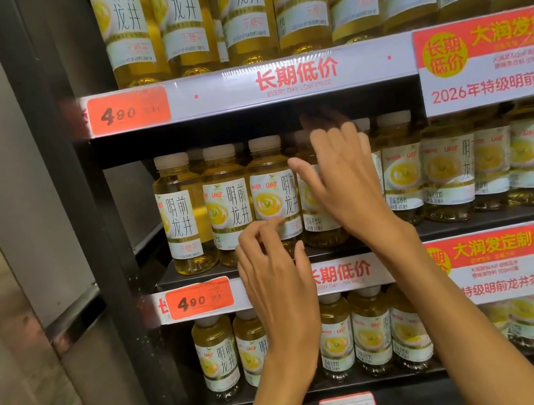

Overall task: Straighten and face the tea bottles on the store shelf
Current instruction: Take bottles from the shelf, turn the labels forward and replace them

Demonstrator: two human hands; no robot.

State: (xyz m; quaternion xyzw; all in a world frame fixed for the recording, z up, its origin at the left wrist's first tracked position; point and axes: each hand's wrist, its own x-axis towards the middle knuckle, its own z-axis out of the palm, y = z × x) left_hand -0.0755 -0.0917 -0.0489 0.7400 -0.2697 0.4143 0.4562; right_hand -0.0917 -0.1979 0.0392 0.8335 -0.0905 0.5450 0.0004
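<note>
Tea bottles: Longjing tea bottles point(273, 198) with white caps and pale labels fill three shelves; the row you are working stands on the middle shelf point(467, 224), front bottles close to the edge.
Step in hand: you are facing the front row of the middle shelf, at the fourth bottle from the left point(316, 209), which sits partly behind your right hand.
Right hand: your right hand point(344, 177) lies over that fourth bottle, thumb across its label and fingers reaching past its neck toward the back; whether the fingers close round it I cannot tell.
Left hand: your left hand point(273, 266) is loosely curled, holding nothing, its fingertips at the lower label of the third bottle.
Hands together or apart: they are near each other but not touching, one bottle apart.
Next move: probably a small twist so the fourth label shows its characters like its left neighbours, then the bottles to the right, whose labels sit turned.
Count, middle front row: nine or ten bottles show, the rightmost cut off.
Count, price tags: three orange 4.90 tags point(129, 111), one per shelf edge.
Count, promo signs: two red-and-white signs point(493, 67).
</note>
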